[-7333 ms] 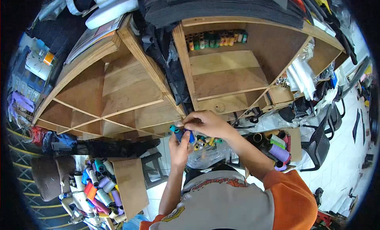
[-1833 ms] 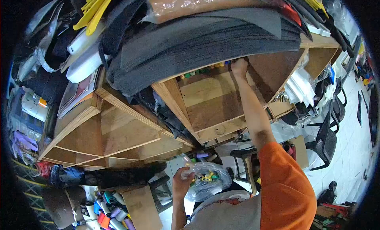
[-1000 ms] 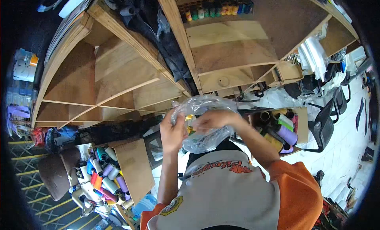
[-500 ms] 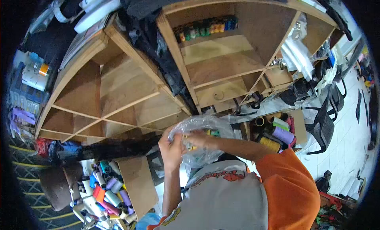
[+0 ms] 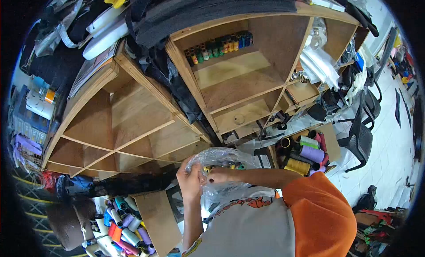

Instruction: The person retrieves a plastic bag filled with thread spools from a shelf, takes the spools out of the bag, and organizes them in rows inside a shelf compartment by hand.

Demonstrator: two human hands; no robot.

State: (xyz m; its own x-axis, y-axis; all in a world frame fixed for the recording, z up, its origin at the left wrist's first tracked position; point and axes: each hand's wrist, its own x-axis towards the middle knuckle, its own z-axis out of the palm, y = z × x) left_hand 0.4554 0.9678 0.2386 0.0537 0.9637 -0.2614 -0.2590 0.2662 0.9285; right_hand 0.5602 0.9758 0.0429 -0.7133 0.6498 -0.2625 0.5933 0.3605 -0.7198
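My left hand (image 5: 190, 179) is closed on the rim of a clear plastic bag (image 5: 230, 156), holding it up in front of my body. Inside the bag's mouth is my right hand (image 5: 221, 174), its fingers curled together; what they hold, if anything, is hard to make out. Small thread spools (image 5: 239, 167) in yellow and green show through the plastic close to that hand. Higher up, a row of small thread spools (image 5: 220, 47), running from yellow and green to orange and blue, stands in a compartment of the wooden shelf (image 5: 252, 88).
A second wooden shelf unit (image 5: 116, 148) stands at the left. Large thread cones fill a cardboard box (image 5: 330, 144) at the right and lie beside a cardboard flap (image 5: 157, 219) at lower left. Black chairs (image 5: 357, 144) stand on the white tiled floor.
The shelves have shifted a little left in view, and the bag with both hands sits slightly lower. My right hand's fingers look more curled inside the bag; my left hand keeps its grip.
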